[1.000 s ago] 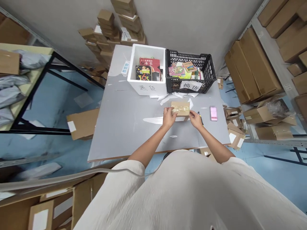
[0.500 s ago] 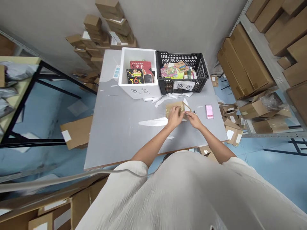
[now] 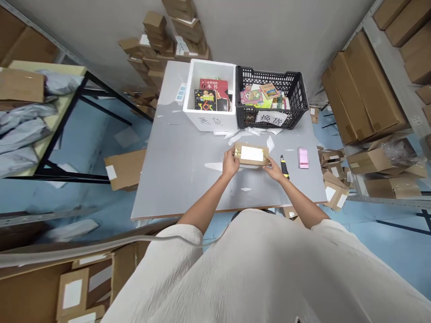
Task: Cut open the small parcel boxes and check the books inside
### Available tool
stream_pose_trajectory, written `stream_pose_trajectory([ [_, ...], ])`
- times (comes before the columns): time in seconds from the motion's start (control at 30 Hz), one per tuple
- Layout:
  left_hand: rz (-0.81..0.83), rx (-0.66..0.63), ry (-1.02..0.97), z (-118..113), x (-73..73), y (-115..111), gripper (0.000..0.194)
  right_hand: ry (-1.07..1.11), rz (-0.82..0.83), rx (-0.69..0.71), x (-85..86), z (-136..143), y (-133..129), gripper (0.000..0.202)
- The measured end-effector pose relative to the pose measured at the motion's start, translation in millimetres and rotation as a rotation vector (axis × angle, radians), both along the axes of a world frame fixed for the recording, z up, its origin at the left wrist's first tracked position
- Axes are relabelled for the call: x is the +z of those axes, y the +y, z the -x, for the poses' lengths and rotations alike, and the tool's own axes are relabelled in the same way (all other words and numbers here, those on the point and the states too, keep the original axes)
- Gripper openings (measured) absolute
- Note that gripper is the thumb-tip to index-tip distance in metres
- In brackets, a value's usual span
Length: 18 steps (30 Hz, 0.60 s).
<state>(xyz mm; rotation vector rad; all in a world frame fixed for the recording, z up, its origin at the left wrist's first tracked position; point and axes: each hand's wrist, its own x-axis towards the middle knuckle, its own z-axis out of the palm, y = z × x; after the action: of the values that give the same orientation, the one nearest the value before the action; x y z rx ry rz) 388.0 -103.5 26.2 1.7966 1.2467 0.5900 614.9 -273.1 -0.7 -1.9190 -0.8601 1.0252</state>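
A small cardboard box [image 3: 238, 150] with shiny tape and a white label [image 3: 252, 154] is held level between my hands over the grey table. Its left end is gripped by my left hand [image 3: 230, 163], fingers closed round the edge. At the lower right corner, my right hand [image 3: 273, 170] pinches the box. A black and yellow utility knife [image 3: 284, 168] lies just right of my right hand. Farther right rests a phone [image 3: 303, 158] with a pink screen. Torn white paper scraps [image 3: 213, 166] lie around the box.
Behind the box stand a white foam bin [image 3: 210, 122] and a black plastic crate [image 3: 296, 107], both containing books. Cardboard boxes [image 3: 188, 31] are stacked behind the table. Shelves flank both sides, and a pale cable [image 3: 101, 248] crosses at lower left.
The box has turned so its white label now faces up. My hands have moved apart to its two ends. The utility knife shows fully now, and the view has shifted left.
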Motion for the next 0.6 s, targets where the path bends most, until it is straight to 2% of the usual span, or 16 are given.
stream_pose_trajectory([
  [0.13,0.093,0.038,-0.025,4,-13.5,-9,0.055,-0.076,-0.015,-0.057,1.0,0,-7,0.079],
  [0.27,0.161,-0.015,-0.047,-5,-20.9,-26,0.058,-0.170,0.001,-0.089,8.1,-12,-29,0.075],
  [0.37,0.187,-0.084,0.014,-12,-21.0,-37,0.058,-0.149,0.027,-0.124,11.9,-21,-45,0.072],
  [0.43,0.143,-0.112,0.093,-14,-17.6,-42,0.057,-0.105,0.028,-0.157,12.4,-26,-52,0.070],
  [0.53,-0.035,-0.146,0.219,-15,-7.0,-50,0.053,-0.093,0.048,-0.231,11.6,-38,-61,0.062],
  [0.6,-0.146,-0.222,0.265,-16,2.0,-57,0.051,-0.121,0.107,-0.280,10.9,-49,-67,0.056],
])
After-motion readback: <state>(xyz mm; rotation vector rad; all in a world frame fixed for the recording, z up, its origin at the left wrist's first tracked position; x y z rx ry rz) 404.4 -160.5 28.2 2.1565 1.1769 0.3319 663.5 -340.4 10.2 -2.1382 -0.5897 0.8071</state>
